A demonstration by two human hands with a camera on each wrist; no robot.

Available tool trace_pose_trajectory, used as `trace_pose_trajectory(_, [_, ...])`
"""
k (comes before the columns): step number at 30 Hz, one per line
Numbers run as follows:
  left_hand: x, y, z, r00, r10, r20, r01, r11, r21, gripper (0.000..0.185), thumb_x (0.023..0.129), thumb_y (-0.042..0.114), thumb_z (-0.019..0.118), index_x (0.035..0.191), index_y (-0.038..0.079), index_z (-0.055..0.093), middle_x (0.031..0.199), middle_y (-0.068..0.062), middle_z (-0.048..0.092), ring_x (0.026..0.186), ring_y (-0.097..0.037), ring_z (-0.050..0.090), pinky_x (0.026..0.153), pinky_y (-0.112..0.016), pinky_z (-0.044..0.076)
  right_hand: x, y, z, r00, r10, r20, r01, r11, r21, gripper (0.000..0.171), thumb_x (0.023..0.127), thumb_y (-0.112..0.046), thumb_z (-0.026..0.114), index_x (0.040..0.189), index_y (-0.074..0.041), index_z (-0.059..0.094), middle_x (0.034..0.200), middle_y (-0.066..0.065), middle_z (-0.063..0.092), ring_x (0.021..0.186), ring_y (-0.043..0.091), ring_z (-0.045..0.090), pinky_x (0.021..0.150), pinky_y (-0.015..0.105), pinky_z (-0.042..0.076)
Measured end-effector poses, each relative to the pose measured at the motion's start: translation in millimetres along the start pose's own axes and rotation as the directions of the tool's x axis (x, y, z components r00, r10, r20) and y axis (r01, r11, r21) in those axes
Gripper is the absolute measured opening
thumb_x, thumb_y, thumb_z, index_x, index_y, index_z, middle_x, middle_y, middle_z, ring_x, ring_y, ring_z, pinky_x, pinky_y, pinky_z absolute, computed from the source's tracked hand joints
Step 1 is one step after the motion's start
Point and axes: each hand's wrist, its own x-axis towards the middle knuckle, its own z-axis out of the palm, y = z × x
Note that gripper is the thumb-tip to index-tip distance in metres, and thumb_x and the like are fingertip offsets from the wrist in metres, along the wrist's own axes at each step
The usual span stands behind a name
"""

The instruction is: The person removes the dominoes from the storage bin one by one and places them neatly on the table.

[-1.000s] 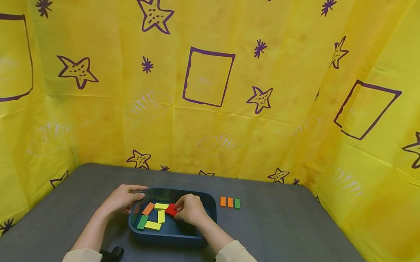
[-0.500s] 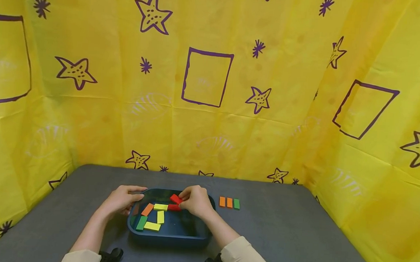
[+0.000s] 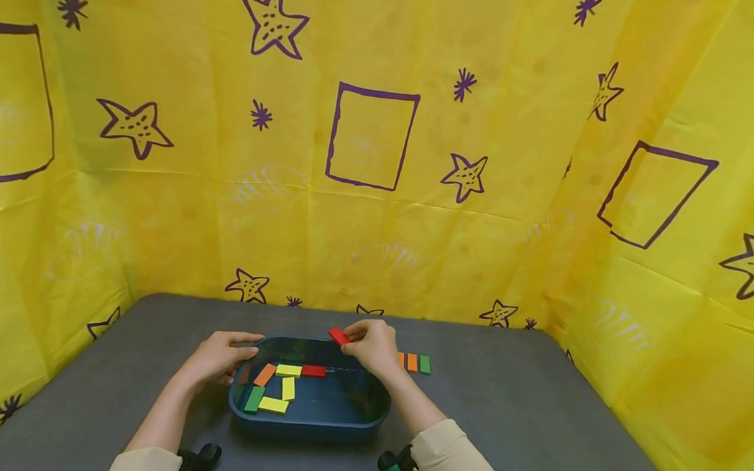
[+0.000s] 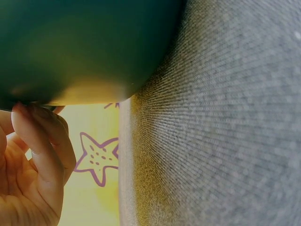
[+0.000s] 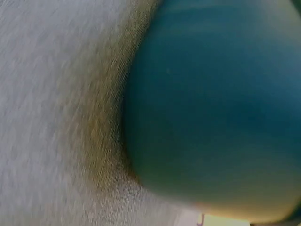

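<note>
My right hand (image 3: 373,345) pinches a red rectangular block (image 3: 339,335) between thumb and fingers, above the far rim of a dark blue tub (image 3: 333,429). My left hand (image 3: 219,358) grips the tub's left end; in the left wrist view its bent fingers (image 4: 40,146) touch the outer wall. Inside the tub lie another red block (image 3: 314,371), an orange block (image 3: 265,374), a green block (image 3: 254,399) and yellow blocks (image 3: 288,388), grouped toward the left. The right wrist view shows the tub's outer wall (image 5: 211,108), while the right hand is out of that frame.
Right of the tub, an orange block (image 3: 412,362) and a green block (image 3: 424,364) stand in a row, with another orange one partly behind the right hand. Yellow patterned cloth (image 3: 363,249) encloses the grey table (image 3: 522,403) at the back and sides.
My right hand has lifted one red block from the tub, up and to the right past the far rim. The left hand and the other blocks stay in place.
</note>
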Motion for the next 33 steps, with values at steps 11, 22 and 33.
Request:
trace_pose_trajectory(11, [-0.9,0.8,-0.6,1.000,-0.001,-0.004,0.001,1.000,0.003,0.046,0.099,0.019,0.056,0.142,0.003,0.052,0.055,0.002,0.034,0.047,-0.012,0.034,0.048,-0.023,0.040,4.8,17.2,-20.1,0.989,0.066,-0.135,-0.064,0.998,0.020,0.021,0.073,-0.007,0.082,0.093,-0.004,0.078,0.086,0.011,0.077,0.079,0.021,0.074,0.070,0.030,0.058])
trace_pose_trajectory(22, [-0.8,2.3,-0.8,1.000,0.002,-0.006,-0.002,1.000,-0.001,0.045,0.099,0.019,0.056,0.142,0.003,0.052,0.056,0.002,0.035,0.047,-0.013,0.035,0.048,-0.023,0.041,8.7,38.6,-41.9,0.957,0.185,-0.223,-0.190,0.982,-0.002,0.022,0.073,-0.009,0.083,0.095,-0.008,0.079,0.091,0.009,0.078,0.087,0.026,0.072,0.075,0.035,0.057])
trace_pose_trajectory(33, [-1.2,1.9,-1.1,1.000,-0.007,-0.006,0.007,1.000,0.004,0.046,0.099,0.019,0.056,0.142,0.003,0.052,0.056,0.002,0.036,0.048,-0.013,0.036,0.049,-0.023,0.042,4.8,65.3,-56.9,0.931,0.251,-0.264,-0.269,0.963,-0.034,0.023,0.075,-0.011,0.083,0.097,-0.006,0.079,0.094,0.012,0.078,0.094,0.031,0.068,0.080,0.041,0.056])
